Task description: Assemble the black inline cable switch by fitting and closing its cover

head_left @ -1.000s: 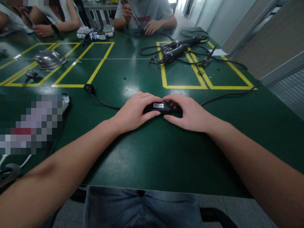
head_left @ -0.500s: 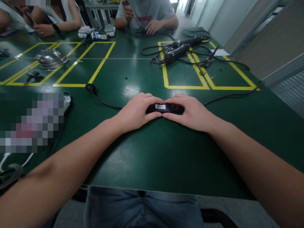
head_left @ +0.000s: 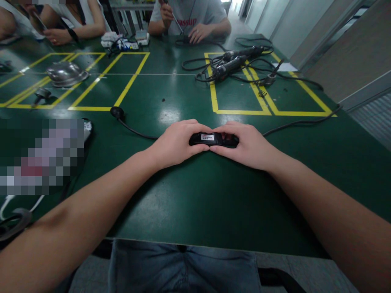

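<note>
A slim black device (head_left: 217, 139) with a white printed label lies crosswise in front of me, low over the green table or on it; its exact kind is hard to make out. My left hand (head_left: 179, 143) grips its left end, thumb on the near side and fingers on the far side. Around the right end, my right hand (head_left: 252, 144) is closed the same way, and the two thumbs nearly meet. From behind my left hand a black cord (head_left: 139, 133) runs to a round black plug (head_left: 117, 112). Another black cord (head_left: 302, 121) leaves past my right hand.
Black corded tools (head_left: 230, 67) lie tangled at the back right inside yellow tape lines. A shiny metal bowl-like part (head_left: 65, 74) sits back left. Nearer left is a blurred-out object (head_left: 49, 156). People sit across the green table (head_left: 195, 203).
The view has shifted very slightly. Both hands keep the same hold on the black device, with no other clear movement.
</note>
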A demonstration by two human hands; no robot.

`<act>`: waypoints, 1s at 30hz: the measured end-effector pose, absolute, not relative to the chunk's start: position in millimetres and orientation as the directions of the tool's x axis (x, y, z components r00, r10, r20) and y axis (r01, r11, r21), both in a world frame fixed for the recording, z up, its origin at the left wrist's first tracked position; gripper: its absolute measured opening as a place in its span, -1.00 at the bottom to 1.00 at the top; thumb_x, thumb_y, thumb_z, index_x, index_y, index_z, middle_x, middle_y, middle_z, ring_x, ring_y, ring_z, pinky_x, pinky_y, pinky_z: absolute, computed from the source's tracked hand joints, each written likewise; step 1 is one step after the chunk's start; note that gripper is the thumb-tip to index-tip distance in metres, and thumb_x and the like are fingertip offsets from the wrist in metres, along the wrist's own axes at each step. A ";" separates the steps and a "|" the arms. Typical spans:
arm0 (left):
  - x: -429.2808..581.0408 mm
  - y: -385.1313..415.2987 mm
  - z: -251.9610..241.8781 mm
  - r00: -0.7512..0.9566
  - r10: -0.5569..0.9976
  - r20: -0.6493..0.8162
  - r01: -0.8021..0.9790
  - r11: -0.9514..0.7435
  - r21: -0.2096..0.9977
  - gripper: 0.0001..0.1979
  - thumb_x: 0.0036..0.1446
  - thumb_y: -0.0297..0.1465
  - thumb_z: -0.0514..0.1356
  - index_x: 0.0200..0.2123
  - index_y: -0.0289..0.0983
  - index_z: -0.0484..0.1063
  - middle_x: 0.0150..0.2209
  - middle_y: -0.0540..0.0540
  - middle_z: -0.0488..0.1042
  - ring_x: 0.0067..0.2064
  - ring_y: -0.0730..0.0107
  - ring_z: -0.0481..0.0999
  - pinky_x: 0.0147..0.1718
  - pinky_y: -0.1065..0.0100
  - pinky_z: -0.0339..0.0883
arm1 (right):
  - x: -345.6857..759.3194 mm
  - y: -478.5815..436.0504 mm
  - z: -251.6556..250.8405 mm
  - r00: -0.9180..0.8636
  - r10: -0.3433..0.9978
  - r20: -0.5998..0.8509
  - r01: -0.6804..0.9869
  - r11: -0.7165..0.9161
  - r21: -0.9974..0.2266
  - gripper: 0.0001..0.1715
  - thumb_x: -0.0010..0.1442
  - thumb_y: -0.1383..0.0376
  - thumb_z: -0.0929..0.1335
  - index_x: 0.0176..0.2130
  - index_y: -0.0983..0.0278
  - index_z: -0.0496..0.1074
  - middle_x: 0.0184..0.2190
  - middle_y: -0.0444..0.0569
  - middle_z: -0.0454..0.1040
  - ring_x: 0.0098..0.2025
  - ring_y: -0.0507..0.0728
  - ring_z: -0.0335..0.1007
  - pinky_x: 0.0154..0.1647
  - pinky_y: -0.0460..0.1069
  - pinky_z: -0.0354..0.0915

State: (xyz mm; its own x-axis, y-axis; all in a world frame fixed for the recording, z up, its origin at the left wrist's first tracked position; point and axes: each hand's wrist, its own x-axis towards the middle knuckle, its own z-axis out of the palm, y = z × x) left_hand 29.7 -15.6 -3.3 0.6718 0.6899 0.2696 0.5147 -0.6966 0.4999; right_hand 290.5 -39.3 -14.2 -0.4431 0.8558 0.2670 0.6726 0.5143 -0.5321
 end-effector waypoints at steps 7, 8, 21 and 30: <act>27.2 -14.2 -8.2 0.629 0.724 0.285 0.463 -0.643 0.610 -0.66 0.36 -0.31 0.46 0.16 -0.21 0.71 0.07 -0.15 0.76 0.07 0.13 0.73 0.19 0.13 0.55 | 289.3 -41.1 -16.0 -0.433 0.857 0.280 0.682 0.515 -0.519 -0.42 0.33 0.00 0.51 0.23 0.18 0.55 -0.18 0.02 0.65 -0.22 0.28 0.54 -0.09 0.18 0.40; 26.8 -14.4 -8.5 0.621 0.731 0.284 0.458 -0.632 0.625 -0.66 0.36 -0.31 0.45 0.16 -0.21 0.71 0.08 -0.15 0.77 0.08 0.14 0.73 0.20 0.12 0.55 | 289.4 -41.5 -16.6 -0.423 0.861 0.281 0.676 0.507 -0.534 -0.36 0.33 0.00 0.51 0.28 0.18 0.48 -0.19 0.00 0.63 -0.22 0.28 0.53 -0.10 0.18 0.40; 23.9 -15.8 -3.0 0.557 0.770 0.312 0.396 -0.576 0.715 -0.65 0.37 -0.21 0.42 0.13 -0.23 0.72 0.06 -0.16 0.78 0.08 0.12 0.73 0.08 0.15 0.60 | 286.4 -44.5 -14.6 -0.401 0.883 0.245 0.649 0.462 -0.604 -0.40 0.36 0.00 0.45 0.24 0.17 0.32 -0.20 -0.04 0.57 -0.22 0.27 0.51 -0.13 0.16 0.36; 11.5 -3.6 -5.5 0.442 0.806 0.394 0.696 -0.585 0.416 -0.71 0.39 -0.28 0.32 0.10 -0.21 0.70 0.05 -0.19 0.76 0.09 -0.04 0.65 0.24 -0.08 0.48 | 284.2 -43.8 -13.3 -0.397 0.884 0.248 0.670 0.463 -0.580 -0.67 0.35 0.09 0.46 0.00 0.14 0.40 -0.22 -0.02 0.58 -0.25 0.23 0.46 -0.18 0.13 0.34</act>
